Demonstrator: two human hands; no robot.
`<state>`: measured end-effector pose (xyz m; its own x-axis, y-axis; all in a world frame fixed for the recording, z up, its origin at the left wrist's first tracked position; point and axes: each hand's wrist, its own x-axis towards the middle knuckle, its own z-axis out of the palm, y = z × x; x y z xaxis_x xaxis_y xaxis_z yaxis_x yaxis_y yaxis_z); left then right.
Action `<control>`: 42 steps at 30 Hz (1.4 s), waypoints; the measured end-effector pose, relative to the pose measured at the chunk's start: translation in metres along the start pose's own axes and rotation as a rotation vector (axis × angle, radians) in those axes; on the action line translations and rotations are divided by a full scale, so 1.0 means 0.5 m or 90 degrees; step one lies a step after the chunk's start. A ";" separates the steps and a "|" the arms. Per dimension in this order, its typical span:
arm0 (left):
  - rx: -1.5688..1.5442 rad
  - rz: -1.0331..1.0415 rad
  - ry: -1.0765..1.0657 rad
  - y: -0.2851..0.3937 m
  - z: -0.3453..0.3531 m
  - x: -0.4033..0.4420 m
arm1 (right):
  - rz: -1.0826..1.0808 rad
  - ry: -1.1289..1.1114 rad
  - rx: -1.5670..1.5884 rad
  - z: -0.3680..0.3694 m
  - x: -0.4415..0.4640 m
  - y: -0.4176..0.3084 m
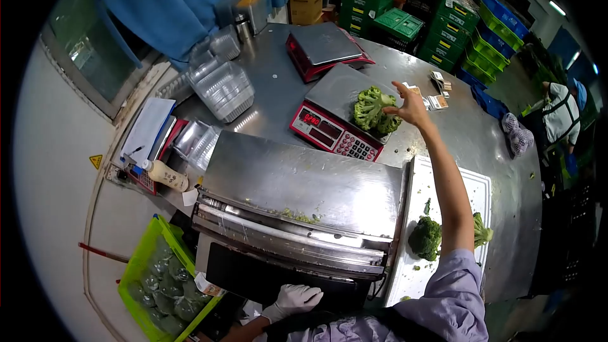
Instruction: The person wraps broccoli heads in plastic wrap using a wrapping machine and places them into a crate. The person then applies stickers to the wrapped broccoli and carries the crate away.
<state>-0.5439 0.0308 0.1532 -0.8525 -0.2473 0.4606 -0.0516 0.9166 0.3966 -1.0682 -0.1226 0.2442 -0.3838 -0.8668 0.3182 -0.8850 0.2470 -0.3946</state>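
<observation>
Broccoli head [373, 111] on the near red scale [332, 94], pale branching side showing, set toward the plate's right end; display [310, 118] lit red, digits too small to read surely. Main risk, as judged here: the broccoli is close to the plate's edge, so a bump from the thumb could roll it off onto the metal tabletop [516, 228]. A finger resting on it would likely throw off the reading too. Forearm crosses above the white board [420, 190], where a second broccoli [425, 239] and a paler piece [482, 230] lie on either side of it; a low elbow or loose sleeve [453, 282] could knock either one. Pose: right arm reaches far across the scene, nearly straight, right hand [405, 106] bare, at the broccoli's right side, thumb and index spread wide, not closed round it; can't tell whether the thumb touches. Left hand [294, 299], white-gloved, is low at the near side by the black panel [253, 272] of the metal machine [304, 177], fingers look loosely curled; can't tell if it grips anything. Green scraps [297, 215] lie on the machine.
</observation>
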 end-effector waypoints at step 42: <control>-0.185 -0.167 0.140 0.030 0.002 0.004 | -0.094 0.019 0.080 -0.019 -0.372 -0.385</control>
<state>-0.5469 0.0446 0.1594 -0.6971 -0.5497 0.4603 -0.0766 0.6955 0.7145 -0.8289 -0.0048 0.2690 -0.2622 -0.8758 0.4053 -0.8932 0.0613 -0.4455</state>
